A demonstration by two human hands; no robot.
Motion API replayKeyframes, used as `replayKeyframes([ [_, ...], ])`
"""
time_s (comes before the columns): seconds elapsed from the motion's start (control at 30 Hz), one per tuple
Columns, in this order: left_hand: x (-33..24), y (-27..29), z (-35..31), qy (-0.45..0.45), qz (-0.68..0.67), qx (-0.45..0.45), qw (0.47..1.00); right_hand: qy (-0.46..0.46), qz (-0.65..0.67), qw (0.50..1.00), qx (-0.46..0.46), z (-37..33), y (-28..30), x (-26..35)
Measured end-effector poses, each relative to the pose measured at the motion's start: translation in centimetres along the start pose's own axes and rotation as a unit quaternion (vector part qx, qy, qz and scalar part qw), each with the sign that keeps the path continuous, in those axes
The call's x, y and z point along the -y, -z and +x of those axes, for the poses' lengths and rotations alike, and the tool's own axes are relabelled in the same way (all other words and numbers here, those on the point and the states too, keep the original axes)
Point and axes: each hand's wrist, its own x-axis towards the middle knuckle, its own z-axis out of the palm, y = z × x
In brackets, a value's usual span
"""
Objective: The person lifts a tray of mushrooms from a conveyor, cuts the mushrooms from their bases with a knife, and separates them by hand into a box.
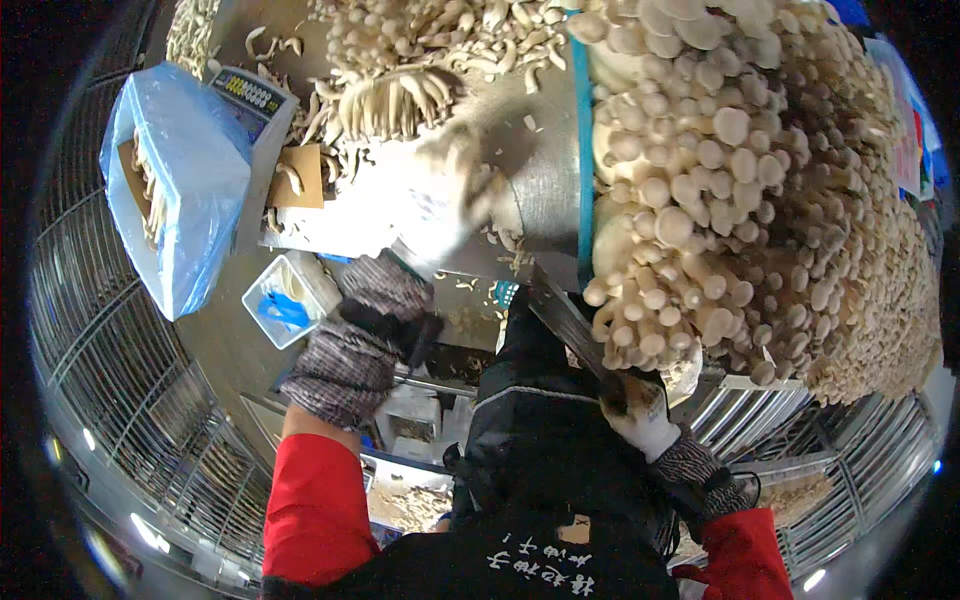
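My right hand (640, 420), in a white glove with a knitted cuff, is closed round the handle of a knife (565, 320). Its broad blade points up and left toward the front edge of the metal table (545, 180). My left hand (440, 195), also in a white glove, reaches over the table and is smeared by motion, so its fingers cannot be made out. Just beyond it lies a cluster of pale mushrooms (400, 105), stems toward me. Loose mushroom bits are scattered around that hand. To the right rises a large heap of clumped, brown-capped mushrooms (690, 190).
A teal strip (583, 150) borders the mushroom heap. On the left, a blue plastic bag (200, 190) holding mushrooms stands by a scale (250, 92). Nearby are a brown card piece (310, 165) and a white box (262, 290) with something blue inside. Wire racks (110, 300) line the left.
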Motion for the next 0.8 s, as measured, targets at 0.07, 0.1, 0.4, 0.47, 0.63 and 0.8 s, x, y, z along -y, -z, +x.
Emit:
replayKeyframes([
  [0.07, -2.0, -3.6, -3.7, 0.087, -0.087, -0.027, 0.992, -0.024, 0.047, 0.998, -0.031, -3.2, -0.8, -1.2],
  [0.1, -3.4, -4.4, -4.7, 0.164, -0.089, -0.004, 0.982, -0.024, 0.040, 0.999, -0.026, -3.8, -0.2, -1.4],
  [0.4, -3.3, -10.8, -8.2, 0.397, -0.261, -0.093, 0.875, -0.120, 0.050, 0.992, 0.009, -11.2, -0.8, -3.0],
  [0.47, -3.6, -10.3, -7.6, 0.445, -0.329, -0.051, 0.831, -0.135, 0.034, 0.990, -0.018, -13.9, -1.5, -4.6],
  [0.63, -5.1, -8.2, -9.7, 0.469, -0.468, -0.032, 0.749, -0.207, 0.018, 0.978, -0.025, -19.0, -1.8, -6.1],
  [0.8, -7.5, -8.1, -10.5, 0.541, -0.510, -0.061, 0.666, -0.280, 0.084, 0.953, -0.074, -24.7, -3.7, -7.9],
])
